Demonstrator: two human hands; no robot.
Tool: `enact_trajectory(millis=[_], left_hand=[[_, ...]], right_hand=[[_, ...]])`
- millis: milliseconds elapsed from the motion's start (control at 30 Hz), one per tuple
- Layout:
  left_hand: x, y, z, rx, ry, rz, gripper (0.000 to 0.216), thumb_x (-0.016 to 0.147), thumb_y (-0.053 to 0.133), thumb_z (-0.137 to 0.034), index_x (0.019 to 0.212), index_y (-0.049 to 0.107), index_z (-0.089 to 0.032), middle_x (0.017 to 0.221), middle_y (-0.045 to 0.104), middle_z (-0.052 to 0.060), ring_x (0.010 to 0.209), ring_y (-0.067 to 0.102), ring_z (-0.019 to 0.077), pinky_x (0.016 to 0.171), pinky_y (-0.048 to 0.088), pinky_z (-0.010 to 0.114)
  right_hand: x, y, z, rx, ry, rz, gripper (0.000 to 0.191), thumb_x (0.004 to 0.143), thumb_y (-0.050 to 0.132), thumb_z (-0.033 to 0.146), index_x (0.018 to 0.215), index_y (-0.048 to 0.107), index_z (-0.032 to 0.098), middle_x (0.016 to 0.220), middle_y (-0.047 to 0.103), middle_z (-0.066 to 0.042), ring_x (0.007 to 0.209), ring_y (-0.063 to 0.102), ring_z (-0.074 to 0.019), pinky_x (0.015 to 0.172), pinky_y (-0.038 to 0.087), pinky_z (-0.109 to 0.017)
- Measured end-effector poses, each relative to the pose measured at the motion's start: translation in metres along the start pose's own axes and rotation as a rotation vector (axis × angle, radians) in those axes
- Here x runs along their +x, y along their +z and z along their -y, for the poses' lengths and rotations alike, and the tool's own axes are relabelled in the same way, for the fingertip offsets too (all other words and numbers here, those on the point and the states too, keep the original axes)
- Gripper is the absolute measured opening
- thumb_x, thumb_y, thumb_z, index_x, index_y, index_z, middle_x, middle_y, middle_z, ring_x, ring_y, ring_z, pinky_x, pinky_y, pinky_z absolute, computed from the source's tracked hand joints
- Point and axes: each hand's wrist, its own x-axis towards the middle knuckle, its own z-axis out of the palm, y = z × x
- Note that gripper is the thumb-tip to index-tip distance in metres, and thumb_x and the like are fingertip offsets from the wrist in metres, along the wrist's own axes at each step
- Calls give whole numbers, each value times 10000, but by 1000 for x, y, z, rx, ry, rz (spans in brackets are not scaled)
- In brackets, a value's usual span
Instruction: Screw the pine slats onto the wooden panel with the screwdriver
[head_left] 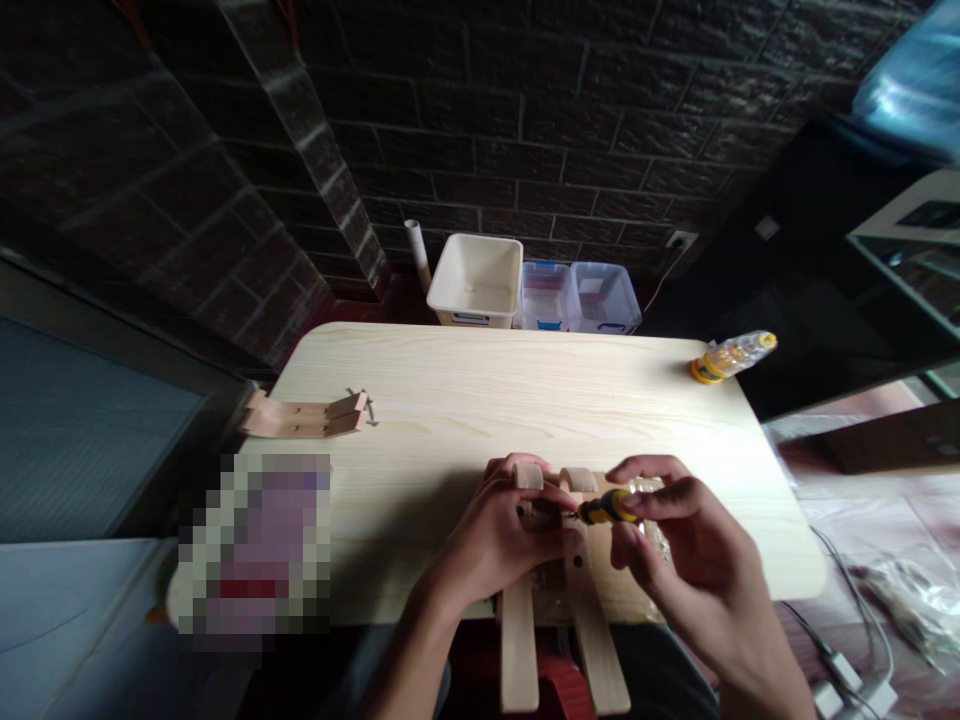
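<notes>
Two curved wooden strips (592, 630) lie side by side at the table's near edge, their lower ends sticking out past it. Wrapped round the upper part of them is my left hand (499, 535), its fingers near a screw hole. My right hand (690, 535) grips a short black and yellow screwdriver (606, 507) between thumb and fingers. The screwdriver's tip points left and meets the right-hand strip close to my left fingertips. Under the strips and my right hand is a brown piece wrapped in clear plastic (622, 580).
Another curved wooden part (307, 415) with screws lies at the table's left. A clear, yellow-capped screwdriver container (733, 357) stands at the far right corner. Beyond the table (480, 370) are a cream bin (476, 280) and two clear boxes (604, 295). A pixelated patch covers the left front.
</notes>
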Motion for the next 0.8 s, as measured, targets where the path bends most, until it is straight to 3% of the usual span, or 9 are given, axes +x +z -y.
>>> enact_trajectory(millis=[100,200,333,533,800], left_hand=[[0,0,0,6,-13,4,287,736,950,-392,1006,879,-327,1343,702,67,1275,643,318,1165,507,424],[0,0,0,-1,-16,4,277,742,947,-378,1005,882,-318,1337,704,79,1291,636,324,1154,512,415],[0,-1,0,-1,-15,27,271,783,915,-438,1018,876,-309,1328,716,81,1293,640,314,1151,512,406],[0,0,-2,17,-28,5,271,757,935,-395,1009,875,-317,1340,711,65,1271,653,312,1177,491,419],[0,1,2,-34,22,-5,253,754,940,-379,983,878,-290,1307,719,80,1198,689,305,1092,553,408]], right_hand=[[-3,-1,-1,24,25,5,162,1019,642,168,1137,676,274,1327,625,-130,865,675,-191,671,597,-351],[-4,0,-1,44,18,2,157,1011,658,169,1121,686,276,1213,658,-112,813,659,-182,624,580,-326],[-1,2,0,20,7,-8,170,988,688,146,1094,688,279,1139,628,-90,902,660,-200,622,572,-296],[-1,-1,-2,15,20,11,169,1017,646,164,1139,680,276,1340,612,-130,1001,687,-228,718,624,-353],[1,-2,-2,-32,-55,-25,207,969,715,104,1075,665,273,1121,596,-57,914,650,-171,737,593,-318]])
